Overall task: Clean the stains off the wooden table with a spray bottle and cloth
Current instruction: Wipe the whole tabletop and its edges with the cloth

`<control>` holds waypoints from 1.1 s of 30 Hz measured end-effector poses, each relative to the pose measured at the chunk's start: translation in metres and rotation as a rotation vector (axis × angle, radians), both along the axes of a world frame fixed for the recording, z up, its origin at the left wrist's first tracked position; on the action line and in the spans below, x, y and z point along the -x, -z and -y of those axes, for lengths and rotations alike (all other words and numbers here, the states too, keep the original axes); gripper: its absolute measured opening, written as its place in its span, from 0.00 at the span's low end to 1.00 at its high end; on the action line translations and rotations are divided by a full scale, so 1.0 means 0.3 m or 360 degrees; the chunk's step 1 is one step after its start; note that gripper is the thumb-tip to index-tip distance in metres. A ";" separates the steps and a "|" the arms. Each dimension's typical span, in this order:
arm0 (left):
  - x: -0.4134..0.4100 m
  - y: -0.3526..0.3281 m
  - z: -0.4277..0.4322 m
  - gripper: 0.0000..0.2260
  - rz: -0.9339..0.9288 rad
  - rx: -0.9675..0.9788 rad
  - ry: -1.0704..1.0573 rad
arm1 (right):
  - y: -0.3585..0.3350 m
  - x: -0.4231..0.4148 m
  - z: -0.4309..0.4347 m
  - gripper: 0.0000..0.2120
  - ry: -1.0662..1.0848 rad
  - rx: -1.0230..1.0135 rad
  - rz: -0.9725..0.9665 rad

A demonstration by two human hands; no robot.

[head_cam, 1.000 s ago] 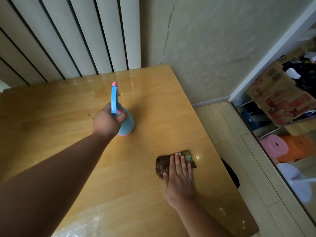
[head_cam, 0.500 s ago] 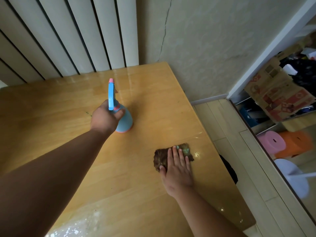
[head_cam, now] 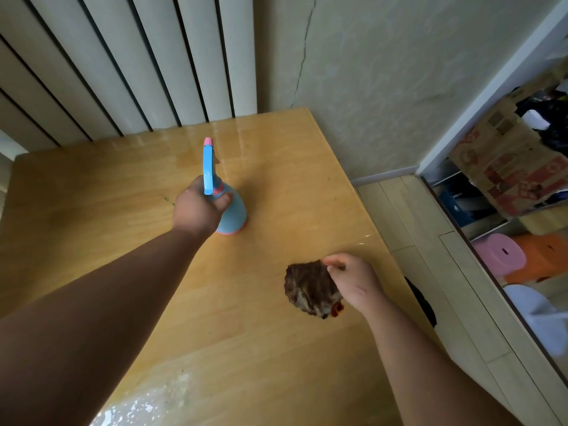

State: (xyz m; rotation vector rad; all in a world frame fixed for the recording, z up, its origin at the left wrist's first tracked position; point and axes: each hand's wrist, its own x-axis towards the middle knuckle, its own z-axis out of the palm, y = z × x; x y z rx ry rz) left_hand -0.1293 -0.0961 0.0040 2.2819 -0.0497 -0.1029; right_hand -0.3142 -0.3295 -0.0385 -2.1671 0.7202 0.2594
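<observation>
Wooden table [head_cam: 92, 186]: left hand [head_cam: 196, 210] grips spray bottle [head_cam: 233, 215] — right hand [head_cam: 356, 281] pinches cloth [head_cam: 307, 287], lower right; possible stain [head_cam: 167, 200] lies nearer left.

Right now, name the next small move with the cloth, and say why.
Probably carry the cloth left to the green mark on the table: the right hand pinches it bunched, and the left hand grips the spray bottle standing beside that mark.

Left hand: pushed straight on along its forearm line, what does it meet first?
Left hand grips the spray bottle; past it the table looks free, so probably the wall, though depth is unclear.
</observation>
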 end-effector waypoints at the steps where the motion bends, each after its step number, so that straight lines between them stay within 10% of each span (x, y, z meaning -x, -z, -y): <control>1: 0.000 0.000 0.000 0.18 0.0004 -0.0004 0.0003 | -0.003 0.000 -0.002 0.11 0.0045 -0.0047 0.0042; 8: -0.008 0.001 0.008 0.18 -0.0019 -0.0009 -0.0012 | -0.045 -0.012 -0.068 0.38 0.0899 -0.2083 0.0371; 12: -0.010 0.004 0.007 0.18 -0.0019 -0.0021 -0.0013 | -0.030 0.000 -0.074 0.41 0.0951 -0.2350 0.0429; 15: -0.009 0.006 0.006 0.19 -0.0012 -0.0035 -0.0010 | -0.032 -0.010 -0.081 0.35 0.0991 -0.2081 0.0412; 19: -0.008 0.005 0.007 0.19 0.0003 -0.0033 -0.0005 | -0.016 -0.012 -0.108 0.14 0.0512 -0.0233 0.0108; 23: -0.006 0.006 0.006 0.18 0.0023 -0.0062 -0.0002 | 0.046 0.013 -0.169 0.23 -0.0144 0.0888 -0.0188; 28: -0.007 0.003 0.005 0.19 0.0017 -0.0062 0.0011 | 0.054 -0.003 -0.169 0.13 -0.0185 0.0990 -0.0126; 33: -0.003 0.001 0.009 0.19 0.0017 -0.0081 -0.0002 | -0.016 -0.021 -0.060 0.11 0.0217 0.0278 -0.0069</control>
